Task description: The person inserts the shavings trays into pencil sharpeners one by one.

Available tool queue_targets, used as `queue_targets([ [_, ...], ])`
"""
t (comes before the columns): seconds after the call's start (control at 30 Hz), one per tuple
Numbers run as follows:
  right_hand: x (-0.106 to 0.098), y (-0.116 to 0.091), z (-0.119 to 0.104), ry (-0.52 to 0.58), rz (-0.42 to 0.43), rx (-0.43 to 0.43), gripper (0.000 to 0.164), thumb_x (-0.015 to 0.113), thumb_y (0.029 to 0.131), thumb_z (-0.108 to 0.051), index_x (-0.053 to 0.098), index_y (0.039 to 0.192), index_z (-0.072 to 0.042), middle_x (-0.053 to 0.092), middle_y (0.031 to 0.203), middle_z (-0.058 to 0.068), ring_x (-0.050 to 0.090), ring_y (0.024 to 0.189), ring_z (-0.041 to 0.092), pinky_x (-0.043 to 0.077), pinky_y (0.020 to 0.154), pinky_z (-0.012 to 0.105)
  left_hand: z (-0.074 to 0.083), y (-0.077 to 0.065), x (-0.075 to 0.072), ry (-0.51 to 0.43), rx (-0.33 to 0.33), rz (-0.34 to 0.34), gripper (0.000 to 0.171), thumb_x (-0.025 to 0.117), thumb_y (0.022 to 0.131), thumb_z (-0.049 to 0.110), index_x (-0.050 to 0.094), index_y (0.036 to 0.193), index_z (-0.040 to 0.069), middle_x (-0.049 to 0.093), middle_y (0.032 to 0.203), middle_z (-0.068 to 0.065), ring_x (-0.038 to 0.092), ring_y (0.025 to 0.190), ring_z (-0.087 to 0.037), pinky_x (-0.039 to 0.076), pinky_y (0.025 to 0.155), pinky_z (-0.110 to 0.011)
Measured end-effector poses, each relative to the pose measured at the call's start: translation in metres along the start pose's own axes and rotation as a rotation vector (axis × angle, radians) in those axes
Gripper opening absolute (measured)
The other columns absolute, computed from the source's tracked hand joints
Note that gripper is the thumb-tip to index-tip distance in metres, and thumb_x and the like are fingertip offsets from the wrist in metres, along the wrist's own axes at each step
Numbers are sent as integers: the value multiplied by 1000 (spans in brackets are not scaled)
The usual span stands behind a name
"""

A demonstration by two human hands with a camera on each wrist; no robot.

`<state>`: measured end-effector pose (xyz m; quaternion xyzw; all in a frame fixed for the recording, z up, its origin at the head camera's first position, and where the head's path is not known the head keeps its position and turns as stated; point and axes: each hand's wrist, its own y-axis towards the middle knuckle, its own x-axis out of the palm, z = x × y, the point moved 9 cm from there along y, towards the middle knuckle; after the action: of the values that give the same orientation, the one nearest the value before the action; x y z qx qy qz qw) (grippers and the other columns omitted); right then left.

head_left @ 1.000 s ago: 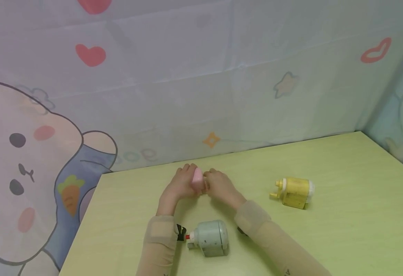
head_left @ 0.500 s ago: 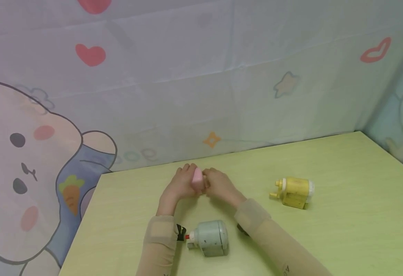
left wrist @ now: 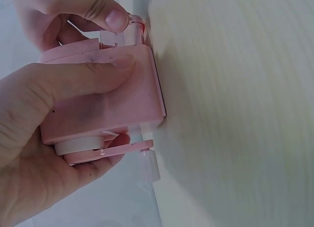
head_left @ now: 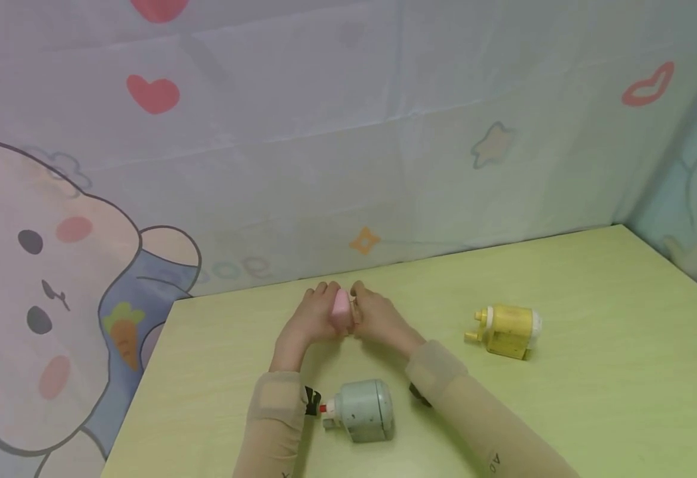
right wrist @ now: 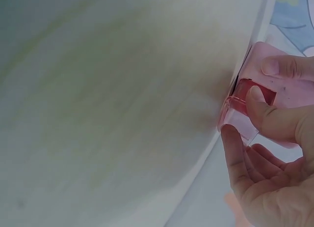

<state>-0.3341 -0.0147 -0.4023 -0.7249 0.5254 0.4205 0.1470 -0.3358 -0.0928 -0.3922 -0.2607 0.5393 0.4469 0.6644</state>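
In the head view my left hand [head_left: 311, 317] grips a pink crank pencil sharpener [head_left: 341, 311] near the table's back edge. The left wrist view shows my thumb lying along the sharpener body [left wrist: 103, 106], fingers curled underneath beside the crank [left wrist: 130, 148] and its clear knob [left wrist: 149, 166]. My right hand [head_left: 380, 318] is at the sharpener's other end. Its thumb and index finger pinch the clear shavings drawer [right wrist: 239, 123], which sticks partly out of the body with a red interior showing in the right wrist view.
A grey-green crank sharpener [head_left: 365, 411] lies between my forearms, close to a black clip-like piece [head_left: 312, 401] by the left sleeve. Farther right is a yellow crank sharpener [head_left: 510, 330]. A printed cloth backdrop [head_left: 324, 166] rises behind the table [head_left: 611, 398].
The right hand's fingers have shifted slightly at the sharpener's end, with the index finger lifted and spread more. The left hand and the pink sharpener stay in place.
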Motion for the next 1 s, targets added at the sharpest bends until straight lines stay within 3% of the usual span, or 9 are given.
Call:
queue_targets([
  [0.23,1,1,-2,-23,-14,-17,58,75,61,-6,44,110,0,60,90,13,53,75,22,50,67,38,1,1,-1,10,8,-1,62,77,60,21,45,110,3,50,100,-13,42,90,-24,38,86,-43],
  [0.43,3,2,2,25,-29,16,61,77,58,-5,44,110,-2,61,98,17,54,82,23,51,72,40,0,1,-1,0,16,12,60,76,60,21,46,108,3,50,98,-14,42,88,-26,39,82,-44],
  [0.67,8,2,-8,44,-30,-33,64,79,58,-8,44,110,2,59,89,14,54,78,23,51,70,39,-1,1,5,0,67,31,68,77,60,26,44,113,-1,50,99,-16,42,92,-27,36,89,-48],
  [0.8,10,3,-7,41,-18,-25,62,79,57,-6,44,108,0,59,87,12,54,77,21,51,69,38,-1,1,6,0,35,13,71,80,60,26,43,115,0,50,102,-14,42,93,-25,35,92,-48],
  [1.0,13,6,-4,61,-34,-20,63,79,56,-4,44,108,-2,59,88,12,54,77,20,51,70,37,-6,0,6,3,-6,-1,73,80,61,31,42,117,5,49,105,-13,42,90,-25,41,84,-43],
])
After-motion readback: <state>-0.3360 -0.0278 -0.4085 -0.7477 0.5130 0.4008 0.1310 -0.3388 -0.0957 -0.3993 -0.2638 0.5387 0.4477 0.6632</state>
